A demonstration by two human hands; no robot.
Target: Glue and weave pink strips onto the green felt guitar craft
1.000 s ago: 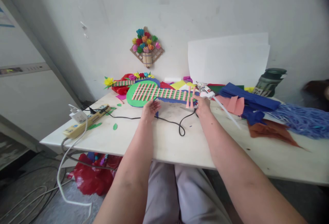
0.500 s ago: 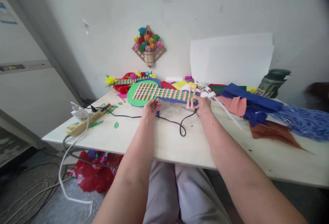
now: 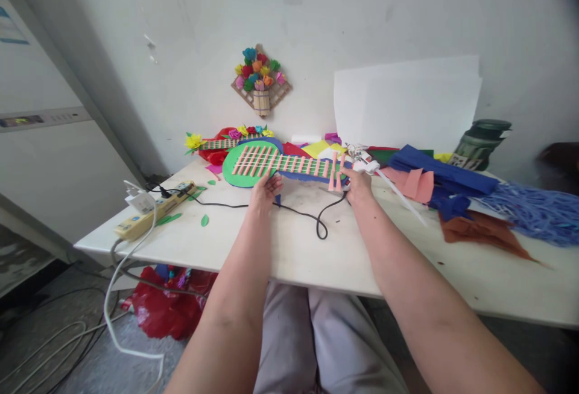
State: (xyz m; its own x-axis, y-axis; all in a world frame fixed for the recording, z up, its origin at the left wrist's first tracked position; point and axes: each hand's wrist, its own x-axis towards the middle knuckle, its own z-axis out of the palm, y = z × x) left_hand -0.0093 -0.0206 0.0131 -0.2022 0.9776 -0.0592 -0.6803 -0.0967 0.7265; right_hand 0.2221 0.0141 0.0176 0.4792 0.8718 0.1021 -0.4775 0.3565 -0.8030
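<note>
A handmade paper lute (image 3: 253, 168), green with a blue border, pink crossbars and pale strings, is held between my two hands over the table. My left hand (image 3: 266, 190) grips the lower edge where the round body meets the neck, thumb on the rim and fingers curled beneath. At the narrow end, my right hand (image 3: 357, 184) closes around the head, beside the pink pegs (image 3: 335, 180). Some of its fingers are hidden behind the lute. A white glue gun (image 3: 365, 166) lies just beyond the right hand.
A power strip (image 3: 156, 208) with plugs sits at the left; its black cable (image 3: 294, 212) crosses the table. Blue crepe paper (image 3: 441, 171), brown paper (image 3: 482, 234) and a dark green bottle (image 3: 482, 143) are at the right. Another flowered paper instrument (image 3: 226, 142) lies behind.
My left thumb has come up onto the lute's lower edge. The lute and my right hand stay almost in the same place.
</note>
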